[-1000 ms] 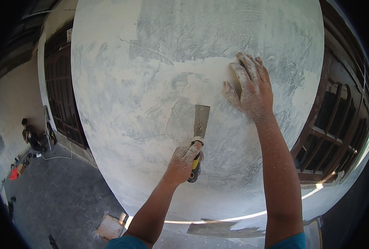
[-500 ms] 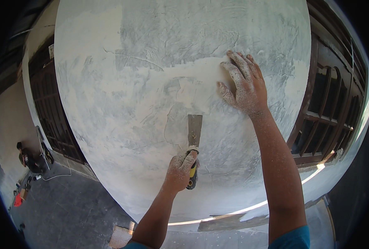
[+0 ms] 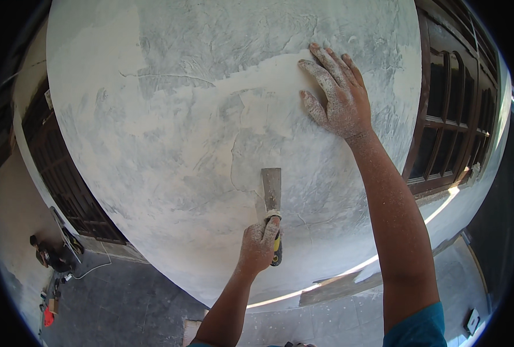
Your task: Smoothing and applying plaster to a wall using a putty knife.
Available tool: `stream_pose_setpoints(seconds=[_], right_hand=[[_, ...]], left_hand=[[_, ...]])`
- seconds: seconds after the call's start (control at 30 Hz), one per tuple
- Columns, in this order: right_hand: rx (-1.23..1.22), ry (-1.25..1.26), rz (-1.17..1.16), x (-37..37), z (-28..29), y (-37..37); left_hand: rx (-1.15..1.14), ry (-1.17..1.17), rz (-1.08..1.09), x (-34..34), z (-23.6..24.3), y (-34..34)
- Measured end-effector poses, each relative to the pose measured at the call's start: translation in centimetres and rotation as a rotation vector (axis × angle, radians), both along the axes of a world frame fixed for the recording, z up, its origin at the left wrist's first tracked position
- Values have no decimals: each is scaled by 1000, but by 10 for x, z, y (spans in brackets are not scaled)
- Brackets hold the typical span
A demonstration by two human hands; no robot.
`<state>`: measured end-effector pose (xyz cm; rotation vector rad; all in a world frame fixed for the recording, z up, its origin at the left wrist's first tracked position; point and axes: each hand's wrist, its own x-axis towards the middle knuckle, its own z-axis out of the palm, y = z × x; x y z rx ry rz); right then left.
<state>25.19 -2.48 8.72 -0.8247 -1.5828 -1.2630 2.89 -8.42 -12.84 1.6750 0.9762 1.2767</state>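
A pale wall [image 3: 176, 133] coated with patchy white and grey plaster fills the middle of the view. My left hand [image 3: 258, 247], dusty with white powder, is closed round the black and yellow handle of a putty knife [image 3: 272, 188]. Its flat metal blade points up and lies against or very near the wall; I cannot tell which. Higher and to the right, my right hand [image 3: 342, 95] rests on the wall with fingers spread and nothing in it. White powder coats its fingers and back. Thin plaster ridges show left of the blade.
A dark wooden window [image 3: 450, 124] borders the wall at right; a dark wooden door or shutter [image 3: 75, 173] stands at left. A person [image 3: 50, 256] sits at the far lower left near a white cable [image 3: 95, 267] and a red object [image 3: 48, 317]. Grey floor [image 3: 135, 301] lies below.
The view has shifted slightly, so the wall appears further left and up. My right hand has slid up the wall. The putty knife in my left hand sits a little lower on the wall.
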Motion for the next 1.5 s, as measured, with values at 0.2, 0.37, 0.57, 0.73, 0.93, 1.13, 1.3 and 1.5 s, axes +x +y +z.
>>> stream_pose_setpoints(seconds=[0.2, 0.37, 0.57, 0.73, 0.93, 1.13, 1.3, 1.5], right_hand=[[-8, 13, -57, -2, -3, 3], [0, 20, -46, -5, -5, 3], [-9, 38, -63, -8, -5, 1], [-40, 42, -83, -5, -5, 2], [-47, 38, -81, -5, -8, 1], [-42, 47, -94, -5, -6, -3], [-46, 35, -82, -3, -6, -1], [-43, 32, -85, -7, -6, -1]], left_hand=[[-87, -43, -91, -4, 19, 3], [-32, 10, -8, 1, -4, -4], [-45, -46, -47, 12, 6, -3], [68, 28, -52, 15, 19, 4], [29, -34, -53, 16, 5, 2], [19, -62, -58, 22, 9, 1], [-44, -78, -90, 24, 22, 4], [10, -156, -55, 31, 4, 8]])
